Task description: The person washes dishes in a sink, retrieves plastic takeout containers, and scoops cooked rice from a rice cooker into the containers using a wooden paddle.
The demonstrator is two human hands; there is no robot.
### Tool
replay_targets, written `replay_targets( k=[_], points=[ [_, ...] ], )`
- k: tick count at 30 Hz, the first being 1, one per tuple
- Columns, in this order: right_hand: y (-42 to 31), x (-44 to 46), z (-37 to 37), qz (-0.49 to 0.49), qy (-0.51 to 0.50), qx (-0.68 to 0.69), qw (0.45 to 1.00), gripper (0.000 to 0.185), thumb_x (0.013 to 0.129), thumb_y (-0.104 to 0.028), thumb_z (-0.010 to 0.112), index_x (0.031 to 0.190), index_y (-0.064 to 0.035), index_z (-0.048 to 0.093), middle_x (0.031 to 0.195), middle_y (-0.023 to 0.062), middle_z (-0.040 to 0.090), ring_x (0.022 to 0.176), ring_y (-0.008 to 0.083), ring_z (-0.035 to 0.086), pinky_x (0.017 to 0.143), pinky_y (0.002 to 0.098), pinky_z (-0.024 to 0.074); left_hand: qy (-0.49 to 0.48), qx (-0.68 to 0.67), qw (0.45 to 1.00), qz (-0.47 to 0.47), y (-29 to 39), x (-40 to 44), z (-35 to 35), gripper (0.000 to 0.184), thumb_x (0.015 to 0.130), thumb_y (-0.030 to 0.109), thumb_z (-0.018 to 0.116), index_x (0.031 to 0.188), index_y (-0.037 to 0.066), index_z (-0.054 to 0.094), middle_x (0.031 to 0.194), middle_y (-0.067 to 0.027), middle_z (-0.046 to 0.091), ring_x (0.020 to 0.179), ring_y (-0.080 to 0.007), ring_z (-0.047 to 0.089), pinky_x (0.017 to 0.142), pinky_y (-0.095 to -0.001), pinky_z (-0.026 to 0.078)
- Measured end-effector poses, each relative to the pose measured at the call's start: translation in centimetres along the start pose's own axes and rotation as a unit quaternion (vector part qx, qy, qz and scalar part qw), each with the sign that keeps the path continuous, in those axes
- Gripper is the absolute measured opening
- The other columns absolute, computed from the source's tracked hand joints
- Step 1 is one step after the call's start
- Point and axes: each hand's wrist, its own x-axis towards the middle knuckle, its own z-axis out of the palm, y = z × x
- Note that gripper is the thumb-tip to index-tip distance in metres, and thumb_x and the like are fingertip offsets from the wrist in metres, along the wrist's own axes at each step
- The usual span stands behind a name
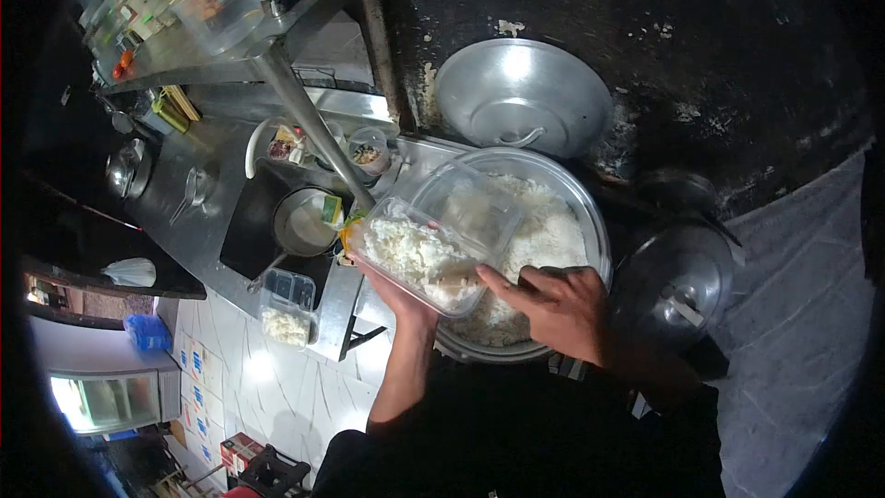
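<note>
A clear plastic container (419, 258) heaped with white rice rests in my left hand (396, 295), which supports it from below and along its near side. My right hand (553, 304) is at the container's right edge, its index finger stretched toward the rice and the other fingers curled; what it holds, if anything, is hard to make out. Behind and below the container, a large round metal pot (595, 221) holds much more rice. Another clear empty-looking container (475, 212) lies over the rice in the pot.
A large metal lid (525, 97) leans against the dark wall. Left of the pot are a small pan (307, 221), a second rice container (288, 323) at the counter's edge, and small tubs (369, 152). A metal post (309, 120) rises nearby. Another lid (678, 281) lies right.
</note>
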Motion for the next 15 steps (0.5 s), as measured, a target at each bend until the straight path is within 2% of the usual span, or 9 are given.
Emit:
replay_targets(
  k=[3, 6, 8, 10, 13, 15],
  points=[
    [0.5, 0.5, -0.8, -0.002, 0.039, -0.019, 0.999, 0.074, 0.086, -0.014, 0.069, 0.156, -0.0223, 0.046, 0.092, 0.0039, 0.066, 0.058, 0.0112, 0.062, 0.047, 0.0281, 0.0473, -0.022, -0.037, 0.999, -0.020, 1.1, -1.3, 1.6, 0.082, 0.098, 0.076, 0.034, 0.133, 0.005, 0.054, 0.116, -0.0148, 0.066, 0.105, -0.0326, 0.066, 0.094, -0.0457, 0.053],
    [0.2, 0.9, 0.7, -0.017, 0.015, -0.016, 1.000, 0.075, 0.086, -0.014, 0.069, 0.157, -0.0169, 0.043, 0.093, 0.0068, 0.067, 0.057, 0.0128, 0.062, 0.047, 0.0302, 0.0482, -0.043, -0.022, 0.999, -0.022, 1.9, -2.0, 2.5, 0.074, 0.099, 0.069, 0.041, 0.133, 0.005, 0.055, 0.115, -0.0143, 0.066, 0.103, -0.0316, 0.066, 0.093, -0.0448, 0.054],
    [-0.4, 0.6, 1.0, -0.029, -0.020, -0.010, 0.999, 0.077, 0.086, -0.014, 0.069, 0.158, -0.0138, 0.040, 0.095, 0.0088, 0.067, 0.057, 0.0142, 0.063, 0.047, 0.0305, 0.0482, -0.049, 0.032, 0.998, -0.021, 1.9, -1.7, 1.8, 0.069, 0.099, 0.065, 0.045, 0.132, 0.005, 0.055, 0.114, -0.0142, 0.066, 0.101, -0.0313, 0.066, 0.092, -0.0444, 0.054],
    [-1.1, 0.4, 1.0, -0.026, -0.069, 0.021, 0.997, 0.080, 0.087, -0.015, 0.069, 0.159, -0.0114, 0.036, 0.099, 0.0125, 0.069, 0.058, 0.0178, 0.066, 0.047, 0.0320, 0.0493, -0.031, 0.029, 0.999, -0.011, 2.2, -1.5, 1.7, 0.067, 0.099, 0.062, 0.047, 0.131, 0.005, 0.056, 0.114, -0.0145, 0.066, 0.099, -0.0310, 0.067, 0.090, -0.0440, 0.054],
    [-1.1, 0.6, -0.6, -0.015, -0.113, 0.060, 0.992, 0.081, 0.086, -0.014, 0.070, 0.159, -0.0115, 0.036, 0.103, 0.0136, 0.069, 0.061, 0.0198, 0.068, 0.048, 0.0331, 0.0511, -0.034, 0.028, 0.999, 0.000, 2.3, -1.1, 1.7, 0.064, 0.100, 0.059, 0.046, 0.130, 0.004, 0.057, 0.114, -0.0150, 0.066, 0.097, -0.0310, 0.067, 0.089, -0.0437, 0.054],
    [-0.6, 0.7, -0.7, -0.024, -0.039, 0.053, 0.998, 0.081, 0.084, -0.013, 0.070, 0.158, -0.0108, 0.038, 0.101, 0.0133, 0.069, 0.063, 0.0194, 0.069, 0.048, 0.0338, 0.0523, -0.044, 0.018, 0.999, -0.008, 2.4, -1.1, 1.4, 0.064, 0.100, 0.059, 0.045, 0.130, 0.004, 0.057, 0.115, -0.0148, 0.066, 0.099, -0.0308, 0.067, 0.090, -0.0437, 0.054]
  ],
)
